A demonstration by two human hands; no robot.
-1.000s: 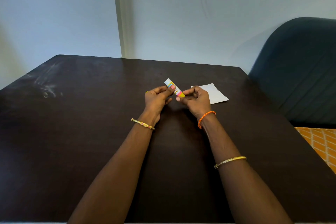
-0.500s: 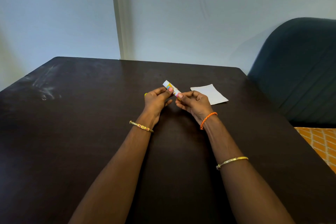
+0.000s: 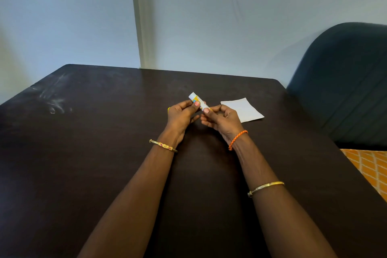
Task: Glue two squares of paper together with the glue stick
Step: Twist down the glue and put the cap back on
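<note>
Two hands are up over the dark table (image 3: 104, 153), and both are holding one small glue stick (image 3: 198, 101). The left hand (image 3: 181, 116) has its fingers wrapped around the middle of the stick, and the white end pokes up and away from the person. The right hand (image 3: 222, 119) pinches the near end with its fingertips. I think it is pulling off the cap or twisting the bottom, but I cannot tell which. The white paper (image 3: 244, 110) lies flat on the table just behind the right hand. It looks like a little pile, but I cannot tell if both squares are there. Nobody is touching the paper. I see no glue on it. So the job looks like it has only just begun. The glue still has to go on one square, and then the other square has to be pressed on top.
</note>
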